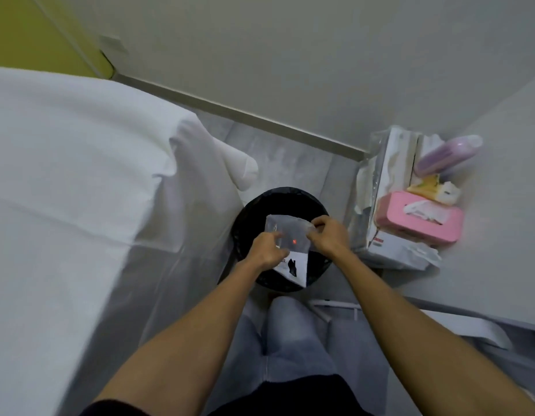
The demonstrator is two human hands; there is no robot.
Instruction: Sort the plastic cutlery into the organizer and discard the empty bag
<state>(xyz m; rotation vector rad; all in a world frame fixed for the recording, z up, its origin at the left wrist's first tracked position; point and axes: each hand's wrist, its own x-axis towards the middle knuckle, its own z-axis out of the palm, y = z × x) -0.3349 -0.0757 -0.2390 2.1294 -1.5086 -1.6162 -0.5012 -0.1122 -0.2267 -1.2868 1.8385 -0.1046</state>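
A clear plastic bag with a white label at its lower end hangs right above a round black bin lined with a dark bag. My left hand pinches the bag's left edge. My right hand pinches its upper right corner. The bag looks flat, with no cutlery visible inside. No organizer or cutlery is in view.
A bed with white sheets fills the left. On a white table to the right stand a pink tissue box, a purple case and paper packs. The bin stands on grey floor between them, by my knees.
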